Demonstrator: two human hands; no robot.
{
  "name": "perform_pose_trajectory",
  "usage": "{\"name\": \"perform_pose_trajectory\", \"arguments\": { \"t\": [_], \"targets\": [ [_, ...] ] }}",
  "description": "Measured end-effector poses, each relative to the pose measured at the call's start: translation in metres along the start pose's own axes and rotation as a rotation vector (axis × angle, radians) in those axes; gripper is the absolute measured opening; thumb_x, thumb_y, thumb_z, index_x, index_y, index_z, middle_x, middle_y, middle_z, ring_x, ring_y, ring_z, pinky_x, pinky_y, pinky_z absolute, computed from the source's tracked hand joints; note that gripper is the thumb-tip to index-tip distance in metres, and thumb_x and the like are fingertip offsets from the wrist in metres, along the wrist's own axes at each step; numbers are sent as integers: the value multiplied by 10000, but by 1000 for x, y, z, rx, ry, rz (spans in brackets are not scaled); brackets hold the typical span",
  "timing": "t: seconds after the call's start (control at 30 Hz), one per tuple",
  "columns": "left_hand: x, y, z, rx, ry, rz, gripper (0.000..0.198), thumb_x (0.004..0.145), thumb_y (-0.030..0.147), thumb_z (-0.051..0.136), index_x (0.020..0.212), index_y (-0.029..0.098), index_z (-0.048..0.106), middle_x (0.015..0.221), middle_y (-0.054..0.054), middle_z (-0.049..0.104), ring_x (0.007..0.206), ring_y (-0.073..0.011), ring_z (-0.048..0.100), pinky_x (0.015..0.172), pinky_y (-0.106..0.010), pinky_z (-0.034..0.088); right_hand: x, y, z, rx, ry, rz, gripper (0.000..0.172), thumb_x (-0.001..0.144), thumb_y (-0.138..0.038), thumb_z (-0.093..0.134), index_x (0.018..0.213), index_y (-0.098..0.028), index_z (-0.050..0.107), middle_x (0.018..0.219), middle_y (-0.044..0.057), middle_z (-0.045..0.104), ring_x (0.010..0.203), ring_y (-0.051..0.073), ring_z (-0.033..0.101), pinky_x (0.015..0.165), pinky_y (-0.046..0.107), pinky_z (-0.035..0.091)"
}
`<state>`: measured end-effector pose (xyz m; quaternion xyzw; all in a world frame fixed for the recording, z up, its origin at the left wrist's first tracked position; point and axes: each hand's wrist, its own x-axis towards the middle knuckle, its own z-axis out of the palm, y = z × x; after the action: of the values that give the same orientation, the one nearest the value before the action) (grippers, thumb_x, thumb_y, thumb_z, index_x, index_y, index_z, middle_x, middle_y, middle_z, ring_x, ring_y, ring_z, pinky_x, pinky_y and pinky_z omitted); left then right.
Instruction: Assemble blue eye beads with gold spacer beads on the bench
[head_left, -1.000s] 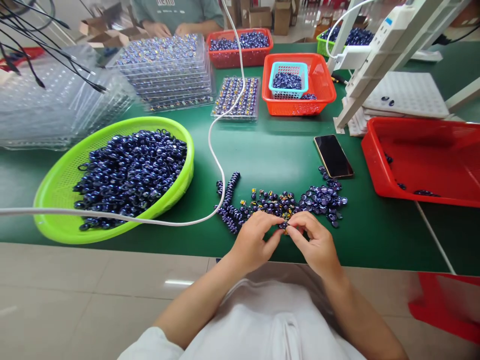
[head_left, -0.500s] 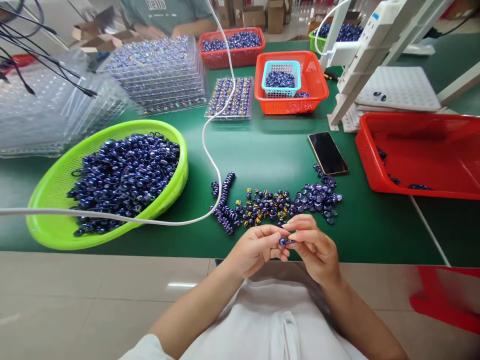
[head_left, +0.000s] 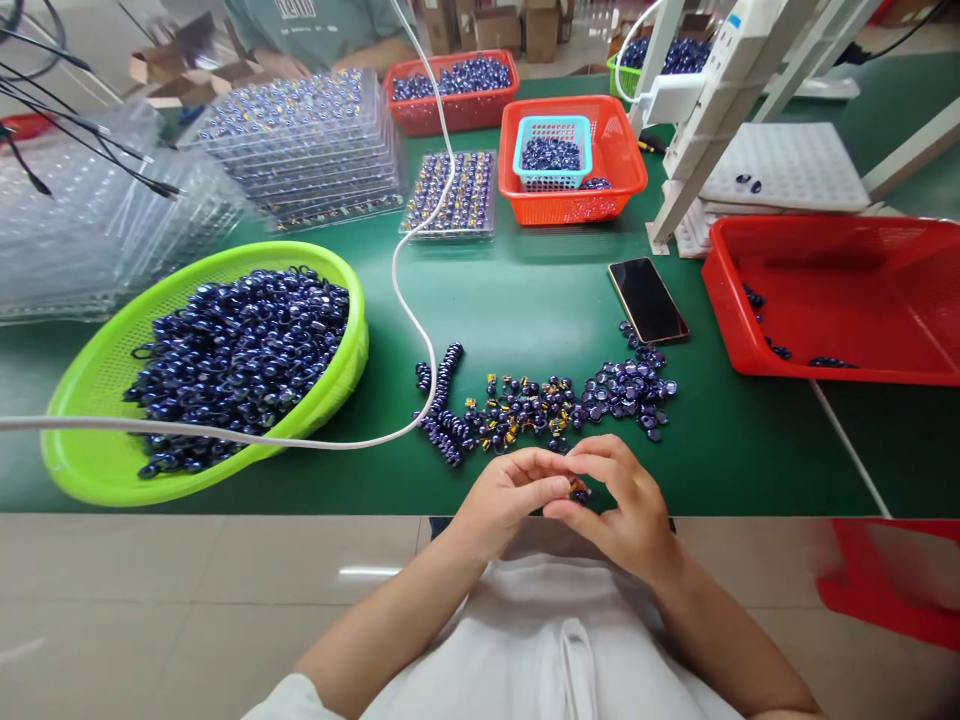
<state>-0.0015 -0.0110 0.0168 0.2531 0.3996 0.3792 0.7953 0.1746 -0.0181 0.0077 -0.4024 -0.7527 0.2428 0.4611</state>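
My left hand [head_left: 514, 495] and my right hand [head_left: 626, 505] meet at the table's front edge, fingertips close together. Between their curled fingers is a small shiny dark-blue piece with a gold-coloured spot [head_left: 580, 493], mostly covered by the fingers. My left thumb and forefinger pinch at its left side, while my right fingers curve around it. Just beyond the hands lies a loose pile of dark-blue and gold-coloured parts [head_left: 529, 410]. Flat dark-blue pieces [head_left: 626, 388] spread to its right, and rows of dark-blue rounded pieces [head_left: 446, 390] lie to its left.
A lime-green basket [head_left: 67, 440] full of dark-blue looped pieces stands left, crossed by a white cable [head_left: 352, 442]. A phone [head_left: 648, 299] and red bin [head_left: 840, 375] are right. Behind are clear stacked trays [head_left: 337, 185], an orange basket [head_left: 570, 208] and a person [head_left: 322, 35].
My right fingers have shifted around the small piece, with the thumb now lower and further left. The piece has turned and is more covered. The whole view has shifted slightly.
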Motion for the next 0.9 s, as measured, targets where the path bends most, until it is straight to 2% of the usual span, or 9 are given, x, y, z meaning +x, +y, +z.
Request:
{"name": "perform_pose_trajectory", "arguments": {
  "t": [0.17,0.4,0.57,0.7,0.77,0.8,0.9],
  "targets": [
    [-1,-1,-1,-81,39,-17,326,693,260,868,951,137,711,768,-26,740,686,-115,665,688,-232,495,1,0,3,-32,-3,3,230,855,-218,732,1053,-283,634,931,39,630,840,183,660,714,311,580],
    [0,-5,-12,-49,71,-29,369,664,232,883,940,120,664,752,-32,741,628,-107,652,690,-250,500,-6,5,1,42,-92,93,264,897,-86,595,1087,-265,631,974,44,678,888,176,672,744,300,565],
    [-3,-8,-13,60,105,-7,384,672,270,878,945,131,646,737,-24,732,637,-117,648,687,-266,513,-9,6,5,17,-122,92,270,885,-55,571,1076,-242,612,961,53,654,876,176,657,730,299,549],
    [-16,-7,-14,274,84,29,336,743,300,820,988,152,642,849,-61,747,743,-164,687,730,-307,542,-10,5,6,46,-210,87,215,874,-55,562,995,-231,583,913,45,619,842,180,628,707,308,526],
    [-24,-5,-19,537,75,146,256,804,294,764,1003,166,665,914,-85,746,803,-189,693,754,-328,549,-10,5,4,61,-254,118,179,873,-65,543,946,-229,551,895,43,600,826,187,610,706,324,513],
    [-28,-3,-23,703,97,251,211,835,284,732,1007,175,678,928,-91,741,819,-196,687,756,-333,549,-10,5,3,68,-268,137,168,873,-70,533,926,-230,533,890,44,593,824,191,601,709,332,507],
    [-32,7,-43,1187,285,646,145,886,222,662,1026,197,693,957,-102,714,890,-230,646,789,-375,541,-9,5,1,85,-274,174,163,872,-73,512,899,-232,494,888,45,578,833,199,584,723,345,495]
  ]
}}
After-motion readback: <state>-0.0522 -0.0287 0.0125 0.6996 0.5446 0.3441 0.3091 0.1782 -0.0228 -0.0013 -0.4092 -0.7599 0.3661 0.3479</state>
